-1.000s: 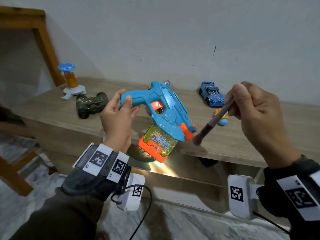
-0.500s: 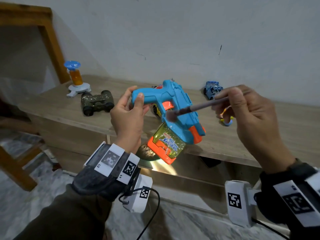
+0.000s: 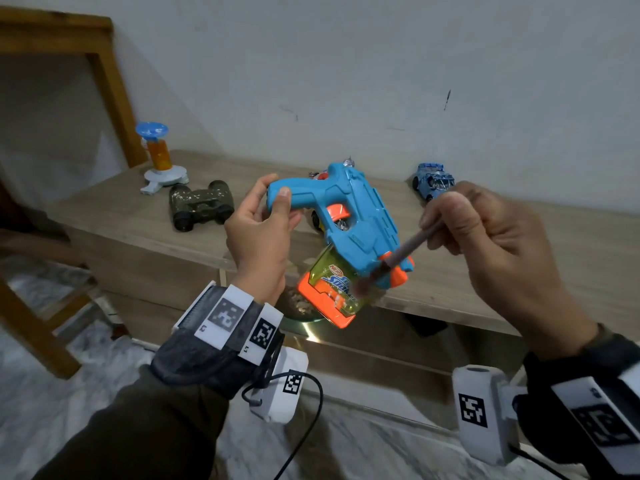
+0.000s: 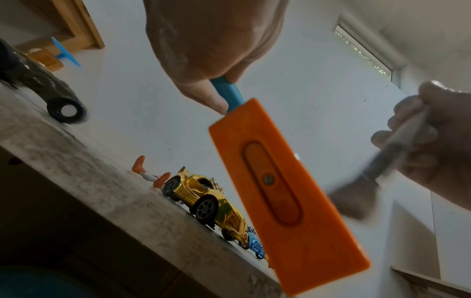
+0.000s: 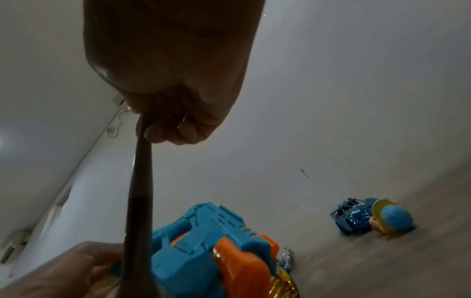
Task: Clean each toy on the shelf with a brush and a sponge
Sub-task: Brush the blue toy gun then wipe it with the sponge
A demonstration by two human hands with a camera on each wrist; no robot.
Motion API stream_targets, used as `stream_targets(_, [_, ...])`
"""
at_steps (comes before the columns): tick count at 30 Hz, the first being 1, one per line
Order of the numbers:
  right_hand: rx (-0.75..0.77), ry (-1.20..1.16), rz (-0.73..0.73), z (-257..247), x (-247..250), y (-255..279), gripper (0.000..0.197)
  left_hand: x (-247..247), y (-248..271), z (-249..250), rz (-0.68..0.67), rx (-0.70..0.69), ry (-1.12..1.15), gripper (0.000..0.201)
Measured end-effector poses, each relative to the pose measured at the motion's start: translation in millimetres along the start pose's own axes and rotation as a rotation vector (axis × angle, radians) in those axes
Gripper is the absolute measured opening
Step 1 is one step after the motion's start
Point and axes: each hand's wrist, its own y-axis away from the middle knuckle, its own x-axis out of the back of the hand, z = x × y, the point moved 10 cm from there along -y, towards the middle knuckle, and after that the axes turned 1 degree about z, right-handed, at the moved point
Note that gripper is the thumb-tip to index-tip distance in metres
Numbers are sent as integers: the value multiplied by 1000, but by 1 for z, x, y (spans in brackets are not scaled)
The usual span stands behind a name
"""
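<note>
Evidently the left hand is gripping the water gun by its handle, tilting its tank toward five o'clock; the right hand is pinching the brush, bristles sweeping the tank.

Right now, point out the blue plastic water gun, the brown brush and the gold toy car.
blue plastic water gun [image 3: 360, 216], head view, blue body.
brown brush [image 3: 403, 252], head view, handle.
gold toy car [image 4: 203, 193], left wrist view, side.

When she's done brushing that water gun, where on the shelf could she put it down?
Bare wood lies on the shelf in front of the binoculars, and at the right end past the blue car. The middle, around the gold car, is crowded.
</note>
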Motion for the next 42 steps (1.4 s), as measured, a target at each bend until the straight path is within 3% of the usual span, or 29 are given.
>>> stream_targets(2, [35,-69,-3,-6,-5,0,28,0,0,1,-3,2,6,24])
stream_targets(5, [-16,29,-109,0,-20,3,32,-1,1,0,-5,5,7,24])
stream_targets(7, [-42,57,-106,2,-19,3,34,-1,1,0,-1,4,8,23])
stream_targets(11, [20,-114,-83,-9,-20,3,28,0,-2,0,15,14,32,27])
stream_targets(14, [-32,14,-171,0,-32,6,35,0,-3,1,18,12,38,27])
stream_targets(16, [-24,57,-104,-3,-22,5,36,1,-3,1,17,7,35,27])
stream_targets(19, [116,13,9,-26,-8,3,29,3,-5,2,13,3,33,29])
stream_targets(21, [199,70,-47,-37,-17,5,26,4,-6,2,13,-2,25,31])
stream_targets(25, [216,334,-94,-38,-25,6,40,5,-6,4,20,-18,4,32])
stream_targets(29, [261,204,2,-47,-10,9,37,6,-7,3,22,-7,22,29])
stream_targets(34, [163,271,-40,-27,-14,7,42,5,-8,-1,8,10,33,24])
stream_targets(39, [86,63,205,-18,22,7,35,-4,-8,-1,-56,47,101,24])
stream_targets(42, [97,134,113,-19,9,5,37,-13,-4,-3,-108,47,85,28])
